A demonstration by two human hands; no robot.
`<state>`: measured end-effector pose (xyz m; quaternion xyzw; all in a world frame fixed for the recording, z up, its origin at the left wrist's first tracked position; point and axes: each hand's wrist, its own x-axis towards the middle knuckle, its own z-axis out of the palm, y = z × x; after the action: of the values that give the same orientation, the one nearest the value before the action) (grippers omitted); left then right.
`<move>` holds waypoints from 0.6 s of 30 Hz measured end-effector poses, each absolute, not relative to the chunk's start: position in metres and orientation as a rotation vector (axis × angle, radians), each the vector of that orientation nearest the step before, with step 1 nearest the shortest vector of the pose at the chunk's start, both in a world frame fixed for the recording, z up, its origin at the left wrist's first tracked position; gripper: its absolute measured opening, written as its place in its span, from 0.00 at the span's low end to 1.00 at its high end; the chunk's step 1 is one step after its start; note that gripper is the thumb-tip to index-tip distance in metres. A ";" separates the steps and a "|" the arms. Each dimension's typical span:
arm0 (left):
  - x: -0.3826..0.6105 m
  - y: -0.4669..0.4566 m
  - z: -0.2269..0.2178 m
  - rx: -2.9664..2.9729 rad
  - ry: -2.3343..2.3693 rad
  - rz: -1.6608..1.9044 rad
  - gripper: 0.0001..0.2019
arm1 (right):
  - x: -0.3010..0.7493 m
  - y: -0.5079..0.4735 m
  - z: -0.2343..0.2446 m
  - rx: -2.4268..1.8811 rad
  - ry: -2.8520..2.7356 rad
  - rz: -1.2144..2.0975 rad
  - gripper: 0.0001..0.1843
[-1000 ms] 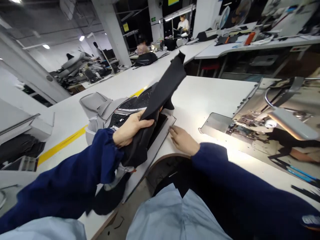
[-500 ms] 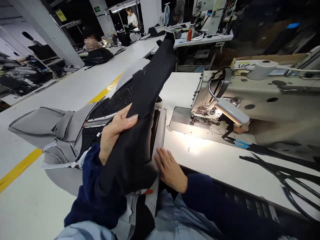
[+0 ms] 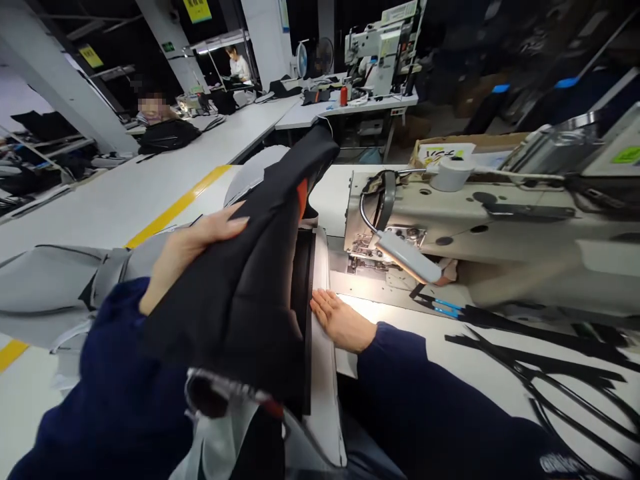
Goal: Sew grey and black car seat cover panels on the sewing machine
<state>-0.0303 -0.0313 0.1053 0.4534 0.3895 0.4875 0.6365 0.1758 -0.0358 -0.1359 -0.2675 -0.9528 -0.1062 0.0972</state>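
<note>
My left hand (image 3: 193, 247) grips a padded black fabric piece (image 3: 240, 287), the thumb on top and the other fingers hidden beneath it. The piece is raised and tilted, with a patch of orange (image 3: 302, 198) showing at its far edge. My right hand (image 3: 345, 323) lies with fingers stretched out and pressed flat on a pale grey fabric edge (image 3: 323, 380), right of a black strip (image 3: 303, 320). Grey padded fabric (image 3: 55, 273), seemingly part of the same work, spreads over the table to the left.
A sewing machine (image 3: 500, 220) with a lit lamp (image 3: 407, 257) stands to the right. Large black scissors (image 3: 535, 380), black strips and a blue-handled tool (image 3: 447, 307) lie in front of it. A thread cone (image 3: 453, 175) sits behind. Two people work farther back.
My left hand has moved left with the black fabric, folding it back and uncovering more black strip and pale edge. My right hand stays flat at that edge. The view has turned right.
</note>
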 end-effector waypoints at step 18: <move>0.032 0.052 0.065 1.083 0.647 1.148 0.28 | 0.245 -0.018 -0.151 -0.849 -2.695 -0.345 0.29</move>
<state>0.0319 0.0518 0.0653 0.4781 0.2857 0.5069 0.6580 0.2446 -0.0181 -0.1511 -0.2952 -0.9364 -0.1199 0.1469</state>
